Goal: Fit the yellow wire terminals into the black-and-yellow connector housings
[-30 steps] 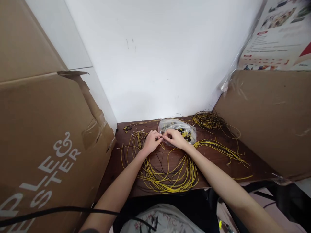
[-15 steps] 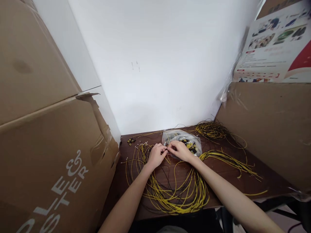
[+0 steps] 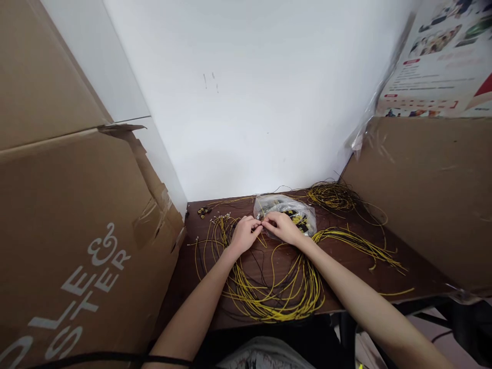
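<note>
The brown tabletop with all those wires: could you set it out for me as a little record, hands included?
Left hand: fingertips pinched together, close against the right hand's
Right hand: pinching too
Between them: a small piece, too tiny to identify
Wire bundle: yellow and black, curving beneath both forearms
Clear plastic bag: just beyond the hands, yellow and black parts inside
Wire tangle: back right of the tabletop
Sides: left cardboard, right cardboard
Behind: white wall

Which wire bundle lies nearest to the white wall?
The tangled yellow-and-black coil at the back right; the looped bundle curves near the front edge of the table.
</note>
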A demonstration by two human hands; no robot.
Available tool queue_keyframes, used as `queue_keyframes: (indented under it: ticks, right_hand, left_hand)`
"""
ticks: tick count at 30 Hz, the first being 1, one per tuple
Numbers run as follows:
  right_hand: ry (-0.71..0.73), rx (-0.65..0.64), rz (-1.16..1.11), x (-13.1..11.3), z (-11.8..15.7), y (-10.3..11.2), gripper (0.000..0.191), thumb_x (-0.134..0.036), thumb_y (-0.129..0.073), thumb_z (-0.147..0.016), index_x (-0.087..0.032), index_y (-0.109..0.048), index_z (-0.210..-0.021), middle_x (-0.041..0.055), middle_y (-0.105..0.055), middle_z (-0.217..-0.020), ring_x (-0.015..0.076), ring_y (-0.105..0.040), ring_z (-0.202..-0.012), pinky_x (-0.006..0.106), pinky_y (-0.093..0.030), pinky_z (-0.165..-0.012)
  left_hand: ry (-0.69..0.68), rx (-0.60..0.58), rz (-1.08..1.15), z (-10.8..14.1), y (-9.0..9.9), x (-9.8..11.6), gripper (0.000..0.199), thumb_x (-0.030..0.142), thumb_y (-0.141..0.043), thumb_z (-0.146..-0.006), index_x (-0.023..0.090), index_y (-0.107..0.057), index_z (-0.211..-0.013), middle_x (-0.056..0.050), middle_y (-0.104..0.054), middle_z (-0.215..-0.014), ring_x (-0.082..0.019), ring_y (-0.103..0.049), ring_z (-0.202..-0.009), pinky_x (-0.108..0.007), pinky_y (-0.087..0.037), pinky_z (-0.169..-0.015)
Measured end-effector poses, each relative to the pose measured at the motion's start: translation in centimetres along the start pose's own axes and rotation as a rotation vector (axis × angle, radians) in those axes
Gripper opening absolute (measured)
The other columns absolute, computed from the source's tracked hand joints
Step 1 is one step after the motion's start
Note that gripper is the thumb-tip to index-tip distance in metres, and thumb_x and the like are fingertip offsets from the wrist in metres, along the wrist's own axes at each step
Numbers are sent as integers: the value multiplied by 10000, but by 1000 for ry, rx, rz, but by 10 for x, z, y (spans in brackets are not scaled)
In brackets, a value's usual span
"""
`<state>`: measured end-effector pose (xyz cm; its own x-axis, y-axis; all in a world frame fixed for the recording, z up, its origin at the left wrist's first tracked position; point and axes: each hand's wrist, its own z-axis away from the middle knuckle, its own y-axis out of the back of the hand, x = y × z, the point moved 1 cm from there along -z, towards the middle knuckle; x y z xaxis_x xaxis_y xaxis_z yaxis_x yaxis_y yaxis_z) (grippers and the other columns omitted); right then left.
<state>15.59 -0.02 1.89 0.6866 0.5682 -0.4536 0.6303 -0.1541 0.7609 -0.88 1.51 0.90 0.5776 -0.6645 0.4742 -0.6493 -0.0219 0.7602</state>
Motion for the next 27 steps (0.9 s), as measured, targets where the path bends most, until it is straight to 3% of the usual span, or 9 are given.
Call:
queue_keyframes:
  ticks: [17, 27]
  right_hand:
    - [-13, 2, -1, 3, 1, -2, 284, -380, -478, -881, -170, -588, -725, 44, -584, -734, 157, -519, -706, 261, -380, -678]
    - [-16, 11, 51, 1, 1, -2, 255, -301, -463, -880, -173, -533, -670, 27, -556, -684, 145, -494, -667, 247, -351, -644]
  left_hand:
    - [-4, -24, -31, -1, 0, 1, 151, 191, -494, -815, 172, -582, -693, -15, -534, -693, -152, -477, -700, -263, -370, -649]
    - [0, -18, -28, 0, 0, 2, 168, 214, -491, -831, 172, -645, -782, -29, -572, -738, -160, -487, -727, -287, -389, -702]
